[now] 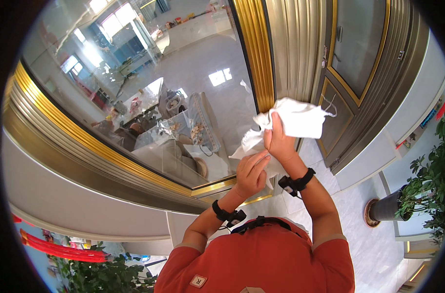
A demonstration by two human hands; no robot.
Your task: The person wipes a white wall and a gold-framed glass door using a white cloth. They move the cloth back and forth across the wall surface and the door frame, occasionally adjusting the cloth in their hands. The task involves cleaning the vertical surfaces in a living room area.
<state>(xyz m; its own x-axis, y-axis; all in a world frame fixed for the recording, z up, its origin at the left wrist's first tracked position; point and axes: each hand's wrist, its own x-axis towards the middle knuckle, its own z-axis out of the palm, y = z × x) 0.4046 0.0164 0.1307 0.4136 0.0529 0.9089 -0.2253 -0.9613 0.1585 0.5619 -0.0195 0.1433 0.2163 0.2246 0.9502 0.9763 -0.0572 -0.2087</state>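
Observation:
A crumpled white cloth [301, 119] with a thin loose strand is bunched in my right hand [280, 142], the fingers closed around it. My left hand [251, 174] is just left of and below the right one, its fingertips against a hanging lower fold of the cloth. Both hands are in front of the lower right corner of a large glass pane [207, 106]. A gold-coloured ribbed frame [254, 47] borders the glass. Part of the cloth lies hidden behind my hands and wrists.
A grey door with gold trim [359, 55] stands at the right. A potted plant in a dark pot [388, 205] rests on the tiled floor at the lower right. Leafy foliage [98, 271] and red strips [65, 249] are at the lower left. Furniture shows in the glass.

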